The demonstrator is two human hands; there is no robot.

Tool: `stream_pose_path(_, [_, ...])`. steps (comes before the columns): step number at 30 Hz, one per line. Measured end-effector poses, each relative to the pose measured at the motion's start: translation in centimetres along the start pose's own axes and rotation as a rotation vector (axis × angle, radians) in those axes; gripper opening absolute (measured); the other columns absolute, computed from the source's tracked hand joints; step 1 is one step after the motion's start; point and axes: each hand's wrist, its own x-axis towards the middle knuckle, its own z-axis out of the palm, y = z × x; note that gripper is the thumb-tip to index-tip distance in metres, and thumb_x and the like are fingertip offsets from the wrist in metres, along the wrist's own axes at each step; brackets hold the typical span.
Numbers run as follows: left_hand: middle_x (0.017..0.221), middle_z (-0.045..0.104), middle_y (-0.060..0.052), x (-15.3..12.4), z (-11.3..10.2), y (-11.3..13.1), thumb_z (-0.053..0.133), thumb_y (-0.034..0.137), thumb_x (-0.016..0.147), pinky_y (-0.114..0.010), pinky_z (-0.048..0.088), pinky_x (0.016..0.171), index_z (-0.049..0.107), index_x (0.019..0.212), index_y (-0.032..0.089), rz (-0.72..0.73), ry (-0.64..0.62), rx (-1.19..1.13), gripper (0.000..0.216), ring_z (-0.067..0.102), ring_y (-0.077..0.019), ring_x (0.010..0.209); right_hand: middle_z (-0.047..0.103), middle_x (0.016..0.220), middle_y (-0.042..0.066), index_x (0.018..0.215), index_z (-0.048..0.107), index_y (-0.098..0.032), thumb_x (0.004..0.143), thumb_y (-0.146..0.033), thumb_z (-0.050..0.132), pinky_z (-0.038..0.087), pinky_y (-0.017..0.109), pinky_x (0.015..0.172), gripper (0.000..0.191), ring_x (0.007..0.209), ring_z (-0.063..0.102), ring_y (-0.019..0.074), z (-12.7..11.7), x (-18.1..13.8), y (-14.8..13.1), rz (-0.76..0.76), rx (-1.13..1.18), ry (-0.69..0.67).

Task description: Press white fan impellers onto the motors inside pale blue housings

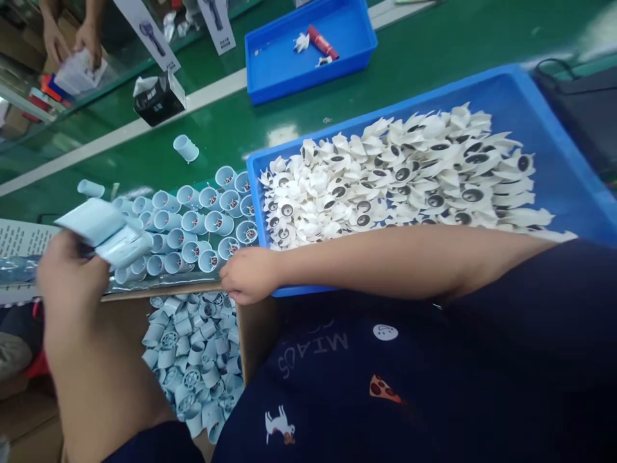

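Note:
My left hand (70, 273) is closed around a bunch of pale blue plastic cylinders (108, 233), blurred by motion, at the left of the bench. My right hand (248, 275) lies at the bench edge, fingers curled under, beside the rows of upright pale blue cylinders (197, 222) with small motors inside. Whether it holds anything is hidden. Right of that hand stands a big blue tray (569, 173) heaped with white fan blades (395, 177). Below the bench edge a cardboard box (253, 334) holds many loose pale blue cylinders (193, 360).
A smaller blue tray (289, 61) with a red tube (322, 42) sits further back on the green bench. One loose cylinder (186, 148) and a black box (159, 99) lie behind the rows. Another person's hands (67, 38) work at the top left.

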Motion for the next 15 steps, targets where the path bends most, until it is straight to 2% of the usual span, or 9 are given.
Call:
stream_pose_path(3, [0.112,0.078,-0.008,3.0,0.7,5.4,0.062,0.028,0.09,-0.049,0.058,0.101,0.068,0.13,0.01,0.079,-0.092,-0.003,0.045,0.072,-0.0258,0.105,0.077,0.117,0.008,0.106,0.079,-0.016,0.104,-0.027,0.053,0.049,0.038,0.088,0.028,0.11,0.071,0.0256,-0.1,0.1,0.0,0.005,-0.009,0.004])
stream_pose_path(6, [0.11,0.078,-0.008,4.7,2.1,7.1,0.065,0.028,0.093,-0.051,0.058,0.104,0.074,0.121,0.013,0.195,-0.208,0.008,0.033,0.072,-0.0245,0.104,0.077,0.119,0.008,0.107,0.078,-0.016,0.105,-0.027,0.052,0.049,0.038,0.089,0.029,0.11,0.071,0.0253,-0.2,0.0,-0.1,0.011,-0.028,-0.002])
stream_pose_path(9, [0.131,0.074,-0.014,5.3,3.2,7.1,0.067,0.02,0.091,-0.054,0.052,0.114,0.076,0.118,0.01,0.28,-0.28,0.014,0.03,0.071,-0.0255,0.118,0.077,0.12,0.009,0.109,0.078,-0.016,0.105,-0.027,0.05,0.049,0.038,0.089,0.03,0.112,0.071,0.0258,-0.3,-0.1,-0.1,-0.002,-0.028,-0.02])
stream_pose_path(12, [0.154,0.061,-0.018,4.3,2.7,6.3,0.069,0.014,0.084,-0.052,0.044,0.122,0.072,0.129,0.003,0.338,-0.315,-0.026,0.046,0.064,-0.0277,0.133,0.076,0.118,0.01,0.107,0.078,-0.016,0.103,-0.026,0.051,0.048,0.038,0.088,0.028,0.111,0.071,0.0268,-0.1,-0.2,-0.1,0.0,-0.003,-0.031])
stream_pose_path(15, [0.159,0.058,-0.01,1.1,1.0,3.2,0.069,0.028,0.085,-0.053,0.036,0.127,0.065,0.142,0.007,0.339,-0.265,-0.081,0.061,0.053,-0.0305,0.147,0.076,0.109,0.011,0.098,0.078,-0.015,0.101,-0.023,0.052,0.046,0.038,0.087,0.027,0.104,0.07,0.0261,0.5,-0.2,0.1,0.002,0.035,-0.011])
